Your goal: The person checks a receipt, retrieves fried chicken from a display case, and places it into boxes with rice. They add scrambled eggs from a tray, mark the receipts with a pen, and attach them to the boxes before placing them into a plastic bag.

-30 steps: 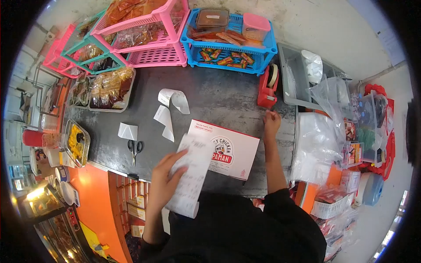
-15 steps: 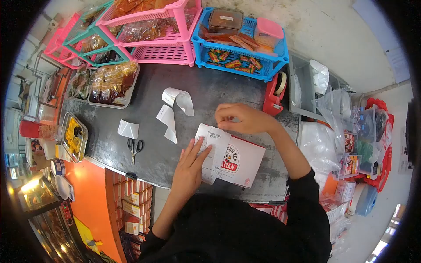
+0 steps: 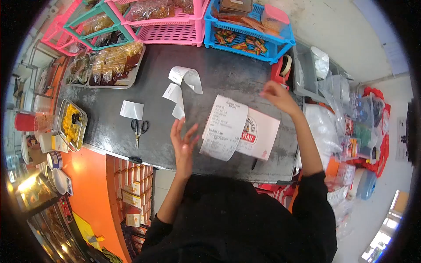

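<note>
A long printed receipt (image 3: 225, 127) lies over the left part of a white and red chicken box (image 3: 265, 131) on the dark tabletop. My left hand (image 3: 183, 147) is raised just left of the receipt, fingers spread, holding nothing. Over the table right of the box, my right hand (image 3: 280, 97) has loosely bent fingers, slightly blurred, with nothing visible in them. It is close below the red tape dispenser (image 3: 280, 72), apart from the box. Curled paper strips (image 3: 176, 94) rest beyond my left hand. Black-handled scissors (image 3: 138, 130) lie farther left, below a small paper slip (image 3: 131, 110).
A blue two-tier basket (image 3: 250, 50) with packets and pink shelves (image 3: 166, 37) line the back. Trays of wrapped food (image 3: 117, 84) and yellow packets (image 3: 83, 127) stand at left. Grey bins and plastic bags (image 3: 322, 136) crowd the right. A dark pen-like object (image 3: 254, 164) lies below the box.
My left hand has lifted off the receipt and moved left. My right hand has left the receipt's top edge and moved right toward the tape dispenser. The view has shifted.
</note>
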`<state>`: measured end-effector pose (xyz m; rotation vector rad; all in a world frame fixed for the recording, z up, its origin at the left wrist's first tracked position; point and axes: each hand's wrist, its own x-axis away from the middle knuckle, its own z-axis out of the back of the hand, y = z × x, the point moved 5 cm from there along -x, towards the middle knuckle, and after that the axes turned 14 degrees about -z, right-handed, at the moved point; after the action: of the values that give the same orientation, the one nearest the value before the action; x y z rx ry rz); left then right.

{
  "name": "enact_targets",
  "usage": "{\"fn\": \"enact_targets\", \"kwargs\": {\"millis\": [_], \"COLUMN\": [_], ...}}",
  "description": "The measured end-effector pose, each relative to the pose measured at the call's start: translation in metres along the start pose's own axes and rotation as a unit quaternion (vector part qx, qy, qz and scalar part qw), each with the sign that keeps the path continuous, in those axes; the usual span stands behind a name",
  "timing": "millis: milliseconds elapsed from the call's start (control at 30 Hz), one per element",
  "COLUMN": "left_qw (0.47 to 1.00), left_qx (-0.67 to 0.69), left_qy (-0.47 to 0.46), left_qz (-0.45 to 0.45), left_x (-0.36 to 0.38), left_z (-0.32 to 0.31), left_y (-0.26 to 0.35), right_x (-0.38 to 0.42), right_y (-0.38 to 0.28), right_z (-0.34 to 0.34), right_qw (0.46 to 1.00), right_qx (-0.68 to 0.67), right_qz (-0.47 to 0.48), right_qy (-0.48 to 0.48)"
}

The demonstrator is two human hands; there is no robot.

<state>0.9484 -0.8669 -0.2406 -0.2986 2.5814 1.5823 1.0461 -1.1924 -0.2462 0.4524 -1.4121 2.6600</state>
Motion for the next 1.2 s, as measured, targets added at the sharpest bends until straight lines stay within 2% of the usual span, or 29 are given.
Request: {"fn": "enact_targets", "kwargs": {"millis": [33, 67, 100, 133, 167, 233, 267, 300, 367, 433, 467, 500, 533, 567, 600, 633, 700, 733, 767, 800, 833, 867, 933, 1000, 1067, 1100, 1133, 1167, 1200], "left_qw": [0.997, 0.996, 0.987, 0.969, 0.966, 0.915, 0.891, 0.864, 0.895, 0.904, 0.913, 0.908, 0.92, 0.911, 0.908, 0.912, 0.937, 0.937, 0.933, 0.921, 0.926, 0.925, 0.918, 0.903, 0.913, 0.915, 0.876, 0.812, 0.814], "left_qx": [-0.019, -0.014, -0.009, -0.005, -0.001, -0.214, -0.275, -0.326, -0.324, -0.271, -0.221, -0.215, -0.096, 0.019, 0.019, -0.004, 0.04, 0.043, -0.018, -0.089, -0.126, -0.136, -0.127, -0.142, -0.137, -0.138, -0.228, -0.315, -0.317], "left_qy": [-0.027, -0.034, -0.119, -0.204, -0.215, -0.336, -0.352, -0.375, -0.281, -0.25, -0.228, -0.253, -0.208, -0.155, -0.167, -0.222, -0.083, -0.078, -0.049, -0.019, -0.091, -0.09, -0.166, -0.288, -0.338, -0.335, -0.419, -0.49, -0.485], "left_qz": [0.071, 0.075, 0.108, 0.141, 0.146, 0.072, 0.082, 0.087, 0.125, 0.215, 0.256, 0.255, 0.319, 0.382, 0.384, 0.346, 0.338, 0.337, 0.356, 0.378, 0.344, 0.343, 0.336, 0.285, 0.182, 0.177, 0.074, -0.031, -0.036], "left_x": [0.009, 0.014, 0.021, 0.028, 0.032, 0.034, 0.034, 0.039, 0.045, 0.065, 0.073, 0.079, 0.088, 0.096, 0.105, 0.115, 0.134, 0.149, 0.163, 0.177, 0.184, 0.19, 0.202, 0.195, 0.191, 0.186, 0.18, 0.179, 0.177], "left_z": [0.019, 0.033, 0.039, 0.039, 0.039, 0.031, 0.038, 0.044, 0.062, 0.111, 0.116, 0.101, 0.082, 0.069, 0.071, 0.074, 0.005, -0.008, -0.007, -0.003, -0.045, -0.069, -0.116, -0.185, -0.233, -0.257, -0.288, -0.314, -0.33], "left_y": [-0.008, -0.014, -0.023, -0.026, -0.022, -0.014, -0.019, -0.026, -0.036, -0.069, -0.08, -0.079, -0.073, -0.075, -0.091, -0.115, -0.102, -0.116, -0.134, -0.141, -0.13, -0.136, -0.152, -0.153, -0.169, -0.171, -0.165, -0.161, -0.164], "right_x": [0.03, 0.064, 0.099, 0.128, 0.156, 0.208, 0.232, 0.262, 0.301, 0.312, 0.316, 0.318, 0.321, 0.321, 0.319, 0.316, 0.302, 0.29, 0.276, 0.265, 0.258, 0.253, 0.25, 0.265, 0.267, 0.266, 0.268, 0.261, 0.247], "right_y": [0.003, 0.011, 0.021, 0.039, 0.058, 0.076, 0.099, 0.149, 0.157, 0.152, 0.159, 0.123, 0.128, 0.16, 0.185, 0.206, 0.229, 0.245, 0.246, 0.242, 0.24, 0.245, 0.255, 0.259, 0.258, 0.257, 0.254, 0.245, 0.244], "right_z": [0.016, 0.023, 0.026, 0.024, 0.017, -0.005, -0.013, -0.021, -0.047, -0.046, -0.035, -0.007, 0.017, 0.034, 0.057, 0.082, 0.129, 0.146, 0.156, 0.159, 0.156, 0.154, 0.138, 0.131, 0.14, 0.137, 0.135, 0.149, 0.169], "right_qw": [0.993, 0.977, 0.947, 0.926, 0.901, 0.838, 0.852, 0.81, 0.802, 0.77, 0.789, 0.83, 0.835, 0.83, 0.831, 0.833, 0.843, 0.868, 0.893, 0.908, 0.914, 0.917, 0.918, 0.931, 0.942, 0.929, 0.896, 0.895, 0.93], "right_qx": [-0.051, -0.133, -0.215, -0.245, -0.276, -0.336, -0.242, -0.046, -0.091, -0.259, -0.319, -0.026, 0.093, 0.063, 0.083, 0.105, 0.173, 0.167, 0.214, 0.274, 0.329, 0.319, 0.368, 0.341, 0.319, 0.362, 0.4, 0.408, 0.364], "right_qz": [0.005, -0.068, -0.138, -0.164, -0.19, -0.234, -0.274, -0.375, -0.236, -0.249, -0.174, -0.165, -0.185, -0.189, -0.206, -0.221, -0.245, -0.104, -0.04, -0.064, -0.086, -0.085, -0.079, -0.072, -0.064, -0.054, -0.043, -0.098, -0.04], "right_qy": [0.106, 0.152, 0.197, 0.237, 0.276, 0.36, 0.375, 0.449, 0.541, 0.527, 0.496, 0.533, 0.51, 0.521, 0.511, 0.497, 0.446, 0.456, 0.394, 0.311, 0.224, 0.223, 0.128, 0.106, 0.089, -0.05, -0.188, -0.15, 0.03]}}
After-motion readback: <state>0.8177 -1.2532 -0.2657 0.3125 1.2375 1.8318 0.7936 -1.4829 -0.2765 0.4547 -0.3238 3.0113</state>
